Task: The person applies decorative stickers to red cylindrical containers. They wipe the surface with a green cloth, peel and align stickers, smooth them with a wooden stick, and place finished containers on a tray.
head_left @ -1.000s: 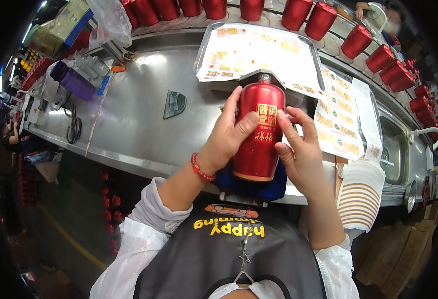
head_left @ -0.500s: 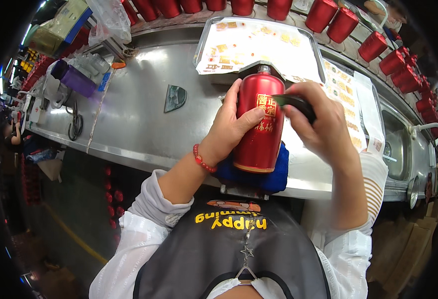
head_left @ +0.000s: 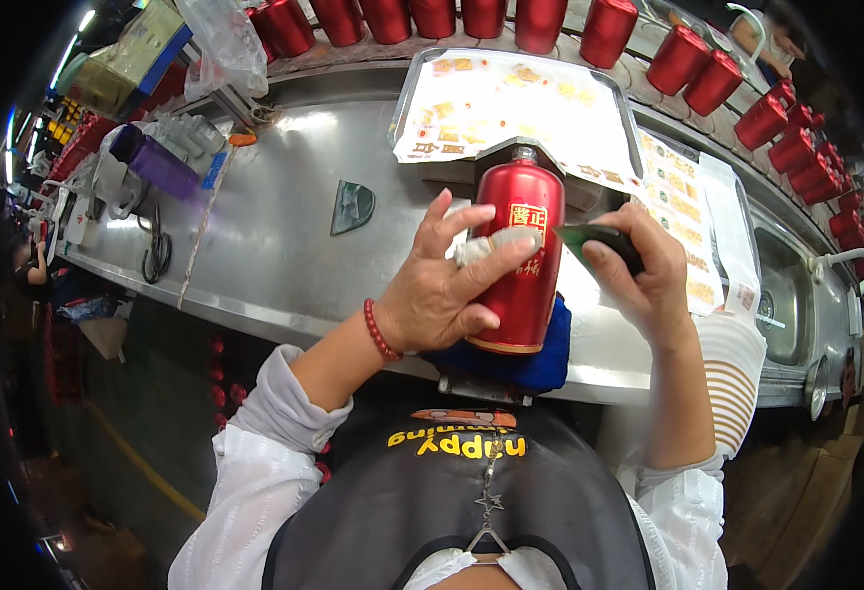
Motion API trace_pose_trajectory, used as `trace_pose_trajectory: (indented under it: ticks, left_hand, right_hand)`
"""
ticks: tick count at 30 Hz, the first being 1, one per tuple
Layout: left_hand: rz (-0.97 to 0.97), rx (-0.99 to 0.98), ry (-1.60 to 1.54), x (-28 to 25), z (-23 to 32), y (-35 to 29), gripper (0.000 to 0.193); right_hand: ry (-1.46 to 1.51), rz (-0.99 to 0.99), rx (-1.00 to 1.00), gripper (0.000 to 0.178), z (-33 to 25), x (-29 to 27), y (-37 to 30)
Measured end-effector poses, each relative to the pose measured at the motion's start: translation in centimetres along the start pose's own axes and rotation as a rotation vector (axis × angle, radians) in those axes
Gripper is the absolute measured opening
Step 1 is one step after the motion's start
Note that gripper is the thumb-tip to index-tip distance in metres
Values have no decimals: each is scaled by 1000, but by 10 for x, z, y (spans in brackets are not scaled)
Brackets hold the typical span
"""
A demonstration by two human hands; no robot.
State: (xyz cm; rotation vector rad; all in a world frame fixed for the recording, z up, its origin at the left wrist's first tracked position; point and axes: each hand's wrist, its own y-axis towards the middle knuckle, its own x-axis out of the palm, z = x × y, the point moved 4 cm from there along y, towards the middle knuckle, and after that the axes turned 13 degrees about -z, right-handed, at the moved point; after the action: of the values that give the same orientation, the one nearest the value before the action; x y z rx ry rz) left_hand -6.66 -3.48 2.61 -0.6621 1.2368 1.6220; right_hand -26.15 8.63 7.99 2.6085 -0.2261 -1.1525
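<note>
A red bottle (head_left: 518, 315) with a clear glass neck lies neck-away on a blue cloth (head_left: 553, 354) at the bench edge. Gold lettering and a square gold label (head_left: 529, 216) mark its upper face. Across the bottle's left side reaches my left hand (head_left: 422, 295), fingers spread; its white-wrapped index finger touches the label, and the hand does not grip the bottle. To the right, my right hand (head_left: 653, 270) pinches a dark green flat scraper (head_left: 599, 239) between thumb and fingers, its pointed tip close to the label's right edge. Another dark green flat piece (head_left: 353, 208) rests on the steel bench.
Beyond the bottle, a metal tray (head_left: 401, 106) bears a white sheet of gold and red decals. More decal sheets (head_left: 681, 172) lie to the right, before a sink (head_left: 781, 305). Red bottles (head_left: 609, 34) line the back. A purple bottle (head_left: 161, 167) stands at left.
My left hand has let go of the bottle's side and spread its fingers, with the index finger on the label. My right hand has drawn the scraper slightly right, off the label.
</note>
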Motion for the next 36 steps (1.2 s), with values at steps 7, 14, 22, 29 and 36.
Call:
trace_pose_trajectory:
  ticks: [7,14,22,29,36]
  left_hand:
    - [14,-46,-60,6,32,-32,66]
    - [-95,152,98,-12,-5,29,63]
    - [286,-165,-110,-7,-39,19,67]
    - [247,-318,-258,6,-9,-27,68]
    - [274,-288,-345,7,4,-48,67]
  right_hand:
    - [-248,-61,-186,20,-12,13,26]
    - [24,189,134,16,26,0,11]
    - [-570,98,-430,24,-45,26,27]
    - [-123,-43,-12,12,-18,15,89]
    - [311,-229,55,8,-14,22,63]
